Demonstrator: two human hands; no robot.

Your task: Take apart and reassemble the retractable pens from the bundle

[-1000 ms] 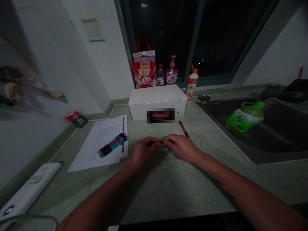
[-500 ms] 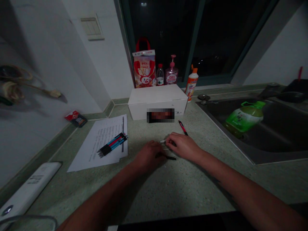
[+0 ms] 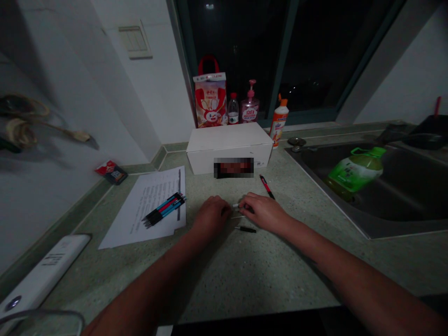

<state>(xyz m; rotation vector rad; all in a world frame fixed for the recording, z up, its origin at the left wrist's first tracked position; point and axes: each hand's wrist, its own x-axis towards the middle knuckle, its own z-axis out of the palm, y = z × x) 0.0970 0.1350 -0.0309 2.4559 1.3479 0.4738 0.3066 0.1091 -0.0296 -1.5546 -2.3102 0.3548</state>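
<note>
So the black pen piece (image 3: 247,229) was lying loose on the counter (image 3: 217,284), free of both hands, just on the near side of a thin pale stick (image 3: 238,217). The right hand (image 3: 264,210) had its fingers pinched around a small white piece (image 3: 235,206), while the left hand (image 3: 211,217) was curled close beside it, tbh couldn't tell if anything was in there.

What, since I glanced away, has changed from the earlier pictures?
The left hand brought the black pen part nearer the person, let go of it on the counter, then moved forward-left. The right hand, holding the pale piece, stayed put, as did the white box.
</note>
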